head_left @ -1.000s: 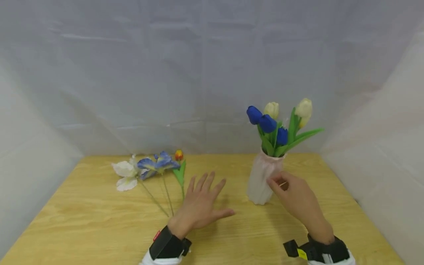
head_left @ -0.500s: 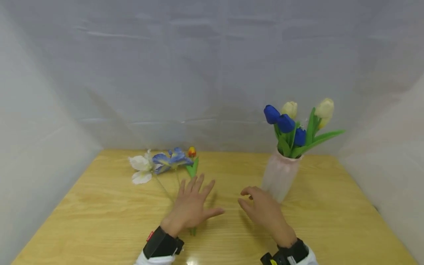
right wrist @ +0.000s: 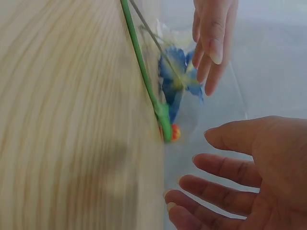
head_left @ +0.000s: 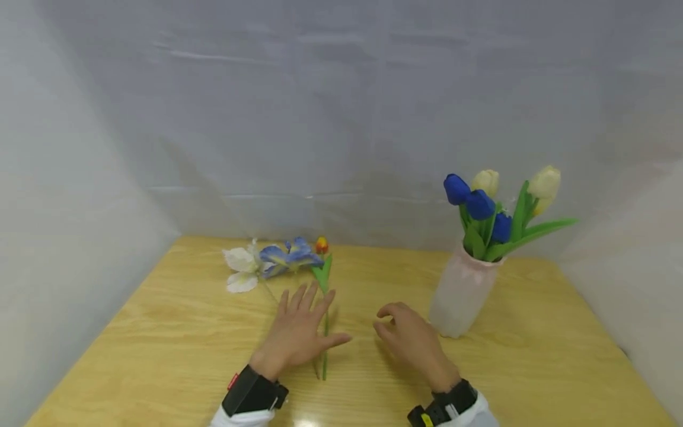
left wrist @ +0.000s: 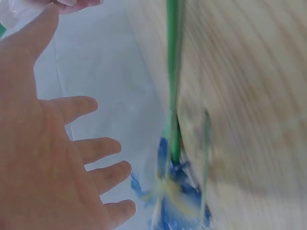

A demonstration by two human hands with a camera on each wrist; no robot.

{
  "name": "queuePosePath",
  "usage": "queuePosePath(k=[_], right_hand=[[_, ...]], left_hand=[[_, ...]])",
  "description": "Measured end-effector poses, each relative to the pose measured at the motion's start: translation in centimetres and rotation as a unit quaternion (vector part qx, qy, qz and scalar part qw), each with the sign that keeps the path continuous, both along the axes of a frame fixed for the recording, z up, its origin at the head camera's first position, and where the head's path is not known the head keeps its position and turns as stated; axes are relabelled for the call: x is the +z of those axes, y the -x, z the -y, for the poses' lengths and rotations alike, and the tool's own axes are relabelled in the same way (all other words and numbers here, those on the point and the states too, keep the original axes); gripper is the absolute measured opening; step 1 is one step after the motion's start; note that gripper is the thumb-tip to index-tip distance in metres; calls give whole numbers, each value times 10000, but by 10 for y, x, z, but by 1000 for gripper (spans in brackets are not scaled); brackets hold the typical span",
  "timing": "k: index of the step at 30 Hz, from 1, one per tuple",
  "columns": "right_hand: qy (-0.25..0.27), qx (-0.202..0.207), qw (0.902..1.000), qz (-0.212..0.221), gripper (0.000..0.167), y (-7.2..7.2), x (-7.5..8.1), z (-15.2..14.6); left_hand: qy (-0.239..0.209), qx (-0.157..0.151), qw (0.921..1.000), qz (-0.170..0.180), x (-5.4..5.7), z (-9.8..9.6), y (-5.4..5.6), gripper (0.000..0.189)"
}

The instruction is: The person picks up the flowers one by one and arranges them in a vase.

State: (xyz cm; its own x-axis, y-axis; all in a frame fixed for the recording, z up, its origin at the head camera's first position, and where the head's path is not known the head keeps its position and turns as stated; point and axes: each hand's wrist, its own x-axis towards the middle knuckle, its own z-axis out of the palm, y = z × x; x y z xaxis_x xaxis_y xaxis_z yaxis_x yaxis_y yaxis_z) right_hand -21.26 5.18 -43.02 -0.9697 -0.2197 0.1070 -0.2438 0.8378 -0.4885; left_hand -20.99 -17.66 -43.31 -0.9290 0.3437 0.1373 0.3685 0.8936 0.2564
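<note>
My left hand (head_left: 296, 332) hovers palm down with fingers spread over the stems of three artificial flowers lying on the table. These are a white flower (head_left: 242, 268), a blue iris (head_left: 290, 256) and a red-orange tulip (head_left: 322, 245) whose green stem (head_left: 326, 332) runs past the thumb. To its right, my right hand (head_left: 412, 341) is held over the wood with loosely bent fingers and nothing between them; in the right wrist view its fingers (right wrist: 218, 191) are apart. Beyond it stands a pale pink vase (head_left: 463, 293) with blue tulips (head_left: 480, 204) and white tulips (head_left: 544, 182).
The wooden table (head_left: 160, 332) has pale sheeting (head_left: 341, 118) behind it and at both sides. The vase stands toward the right of the table, and its long green leaf (head_left: 549, 228) reaches out to the right.
My right hand has moved left, away from the vase, and its fingers have loosened. My left hand has shifted slightly left. The head view has turned, so the table and flowers appear farther right.
</note>
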Motion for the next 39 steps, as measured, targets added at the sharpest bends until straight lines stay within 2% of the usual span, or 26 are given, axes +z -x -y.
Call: queuePosePath(k=[8, 19, 24, 39], right_hand=[[29, 217, 9997, 57, 19, 3, -12, 18], [39, 160, 9999, 2, 18, 8, -18, 33], [73, 284, 9996, 5, 18, 11, -22, 42], [17, 537, 9986, -7, 21, 23, -20, 63]], left_hand=[[-141, 180, 9997, 23, -5, 16, -6, 85], [-170, 328, 9992, 135, -5, 33, -10, 86], [-101, 477, 9987, 138, -8, 39, -12, 86], [-56, 739, 9971, 151, -8, 63, -18, 89]])
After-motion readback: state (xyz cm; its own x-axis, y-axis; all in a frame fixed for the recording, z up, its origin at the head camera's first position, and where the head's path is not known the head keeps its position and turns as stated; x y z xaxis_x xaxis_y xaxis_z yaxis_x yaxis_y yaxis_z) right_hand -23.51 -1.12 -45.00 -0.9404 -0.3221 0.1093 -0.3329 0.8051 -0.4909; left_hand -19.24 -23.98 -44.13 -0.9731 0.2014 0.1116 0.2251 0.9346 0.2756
